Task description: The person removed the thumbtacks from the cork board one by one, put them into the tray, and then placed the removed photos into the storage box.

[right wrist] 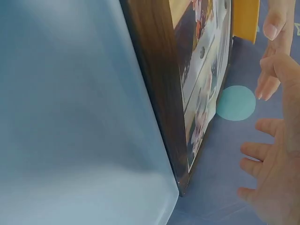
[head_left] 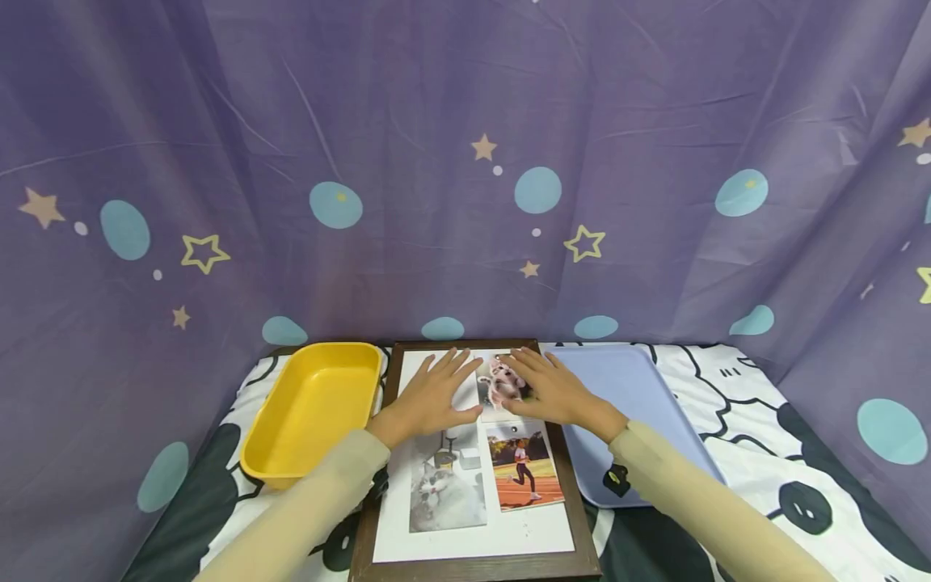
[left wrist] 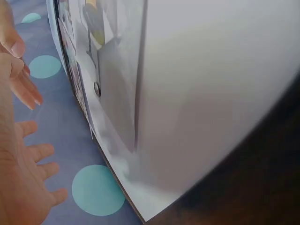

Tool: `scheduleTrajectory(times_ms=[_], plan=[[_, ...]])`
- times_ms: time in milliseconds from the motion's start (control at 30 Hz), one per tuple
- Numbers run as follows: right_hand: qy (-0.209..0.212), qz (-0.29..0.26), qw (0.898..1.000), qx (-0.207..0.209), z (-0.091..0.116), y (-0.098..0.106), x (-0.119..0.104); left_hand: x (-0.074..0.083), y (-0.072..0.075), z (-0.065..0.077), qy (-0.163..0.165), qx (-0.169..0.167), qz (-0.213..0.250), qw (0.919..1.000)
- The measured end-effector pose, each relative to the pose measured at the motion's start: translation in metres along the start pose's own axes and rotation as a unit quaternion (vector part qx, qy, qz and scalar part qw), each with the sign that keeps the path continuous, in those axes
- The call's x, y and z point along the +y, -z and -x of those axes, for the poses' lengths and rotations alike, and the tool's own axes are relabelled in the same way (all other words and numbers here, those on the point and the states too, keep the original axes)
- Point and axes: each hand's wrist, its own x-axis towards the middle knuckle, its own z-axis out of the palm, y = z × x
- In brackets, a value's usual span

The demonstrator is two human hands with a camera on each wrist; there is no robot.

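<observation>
A white board (head_left: 393,533) in a brown wooden frame (head_left: 473,568) lies between my arms. Pinned on it are a photo of a runner on a track (head_left: 541,477), a pale photo with a white cat (head_left: 447,497) and a photo with a pinkish animal (head_left: 502,384). My left hand (head_left: 431,400) hovers over the board's upper left, fingers spread and nothing held. Over the animal photo, my right hand (head_left: 554,394) is likewise spread, covering part of it. Both wrist views show the hands raised off the board. A small round pin (right wrist: 202,52) sits at a photo's edge.
To the left stands a yellow tray (head_left: 313,412), and a light blue tray (head_left: 618,388) lies against the frame's right side. Beneath everything is a black-and-white patterned cloth (head_left: 771,461). A purple curtain (head_left: 436,267) with stars and dots hangs behind.
</observation>
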Motion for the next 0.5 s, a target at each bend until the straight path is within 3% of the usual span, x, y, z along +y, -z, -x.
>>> scheduleTrajectory(times_ms=[267,500], plan=[[0.022,-0.004,0.999,0.043,-0.006,0.005,0.007,-0.001,0.002,-0.007,-0.005,-0.015,-0.022,0.9996],[0.037,0.036,0.994,0.101,-0.022,0.01,0.016,0.002,-0.003,-0.016,-0.029,0.001,-0.022,0.9993]])
